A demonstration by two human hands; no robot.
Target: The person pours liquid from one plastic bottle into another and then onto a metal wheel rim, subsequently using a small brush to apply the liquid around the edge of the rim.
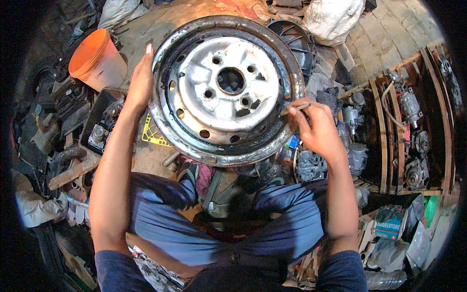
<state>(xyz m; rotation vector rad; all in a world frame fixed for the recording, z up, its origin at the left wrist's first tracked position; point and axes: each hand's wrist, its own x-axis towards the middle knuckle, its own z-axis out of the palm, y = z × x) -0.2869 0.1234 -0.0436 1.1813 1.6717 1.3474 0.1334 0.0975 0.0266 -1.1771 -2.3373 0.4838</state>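
Note:
A steel wheel rim [228,108] without a tyre is held up in front of me, tilted so its face shows. The raised middle is bare silver with a round centre hole and bolt holes; dark, wet-looking grime covers the channel around it. My left hand [141,82] grips the rim's left edge, thumb up along the outside. At the lower right of the rim, my right hand [316,124] pinches a short thin stick-like tool [297,108], its tip by the dark channel. Whether that tip touches the metal I cannot tell.
An orange-topped bucket [99,61] stands at the upper left. Metal motor-like parts [411,107] lie on a wooden slatted rack at right. A yellow crate piece [153,134] sits beneath the rim. White sacks [333,19] lie at the back; scrap surrounds my legs.

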